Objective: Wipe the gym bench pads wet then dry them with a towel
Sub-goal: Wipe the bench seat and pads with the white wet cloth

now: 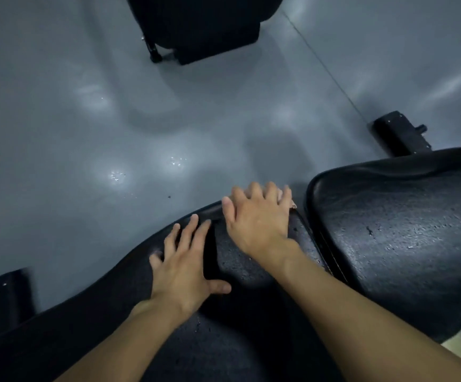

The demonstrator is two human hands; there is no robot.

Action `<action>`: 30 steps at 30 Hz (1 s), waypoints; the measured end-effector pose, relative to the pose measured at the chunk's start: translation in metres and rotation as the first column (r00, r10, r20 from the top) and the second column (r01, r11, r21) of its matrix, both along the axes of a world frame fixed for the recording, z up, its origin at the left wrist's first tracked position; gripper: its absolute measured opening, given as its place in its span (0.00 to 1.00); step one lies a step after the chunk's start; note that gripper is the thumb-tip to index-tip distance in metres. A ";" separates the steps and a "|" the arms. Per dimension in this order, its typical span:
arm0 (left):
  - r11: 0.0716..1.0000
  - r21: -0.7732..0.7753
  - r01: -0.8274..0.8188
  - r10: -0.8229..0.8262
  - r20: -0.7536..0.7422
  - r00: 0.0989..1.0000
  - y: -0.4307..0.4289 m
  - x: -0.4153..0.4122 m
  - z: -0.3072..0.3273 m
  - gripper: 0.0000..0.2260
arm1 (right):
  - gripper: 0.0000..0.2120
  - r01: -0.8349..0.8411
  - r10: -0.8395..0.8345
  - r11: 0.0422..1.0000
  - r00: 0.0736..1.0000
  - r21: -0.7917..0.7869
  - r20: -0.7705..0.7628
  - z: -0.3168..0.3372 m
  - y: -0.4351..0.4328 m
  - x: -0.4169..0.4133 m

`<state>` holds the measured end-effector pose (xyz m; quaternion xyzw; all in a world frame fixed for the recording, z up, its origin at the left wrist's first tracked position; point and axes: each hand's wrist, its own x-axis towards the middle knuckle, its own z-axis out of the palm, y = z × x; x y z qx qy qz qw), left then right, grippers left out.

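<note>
The 2 black pads lie low in the view, both covered in a pebbled, leather-like vinyl with a dull sheen. The long pad (240, 340) runs from the lower left up towards the centre and narrows to a rounded end with a raised seam along its far rim. The seat pad (389, 230) sits just beside that end, across a thin dark gap. It is broad and rounded, creased near its top edge and speckled with small glints that look like droplets.

The left grip (183, 268), a bare hand, lies flat on the long pad with straight fingers fanned apart and the thumb stuck out sideways. It holds nothing. The right grip (256, 216) rests on the narrow end of the same pad, its fingers spread and bent down over the far rim. A pale scrap (293, 205) peeks out beneath the fingertips; whether it is pinched or only pressed I cannot tell, nor what it is made of.

The floor (113, 106) is smooth, glossy grey with soft patches of reflected light and a few bright specks. A boxy black foot (3, 299) sits at the left edge, and another black foot (400, 133) sits beyond the seat pad. A bulky black padded unit (204, 20) stands well apart at the top.
</note>
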<state>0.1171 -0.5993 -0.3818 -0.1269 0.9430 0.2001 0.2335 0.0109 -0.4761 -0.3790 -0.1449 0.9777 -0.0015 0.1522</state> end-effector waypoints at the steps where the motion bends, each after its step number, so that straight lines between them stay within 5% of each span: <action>1: 0.998 0.020 -0.058 0.060 -0.057 0.997 -0.014 0.004 -0.002 0.55 | 0.26 -0.104 0.104 0.994 0.995 0.018 -0.010 -0.004 -0.007 0.004; 5: 0.979 0.004 -0.205 0.205 0.015 0.979 -0.074 0.035 -0.013 0.49 | 0.26 -0.278 0.279 0.960 0.959 0.015 -0.056 -0.007 0.012 -0.004; 11: 0.985 0.015 -0.173 0.172 0.054 0.984 -0.103 0.075 -0.024 0.49 | 0.27 0.040 -0.020 0.988 0.991 0.146 -0.135 -0.010 -0.014 -0.002; 18: 0.979 0.034 -0.203 0.205 -0.054 0.977 -0.100 0.090 -0.035 0.47 | 0.26 -0.328 0.338 0.935 0.939 0.135 -0.066 -0.021 -0.059 0.024; 21: 0.976 0.013 -0.216 0.217 -0.013 0.976 -0.110 0.097 -0.037 0.48 | 0.25 -0.288 0.294 0.955 0.952 0.075 -0.090 -0.013 -0.032 0.013; 25: 0.965 0.016 -0.261 0.261 0.044 0.964 -0.118 0.109 -0.042 0.49 | 0.28 -0.128 0.154 0.974 0.980 0.189 -0.128 -0.017 -0.052 0.023; 30: 0.962 0.028 -0.271 0.270 0.022 0.963 -0.118 0.111 -0.044 0.49 | 0.29 -0.400 0.407 0.904 0.914 0.148 -0.013 -0.036 -0.124 0.069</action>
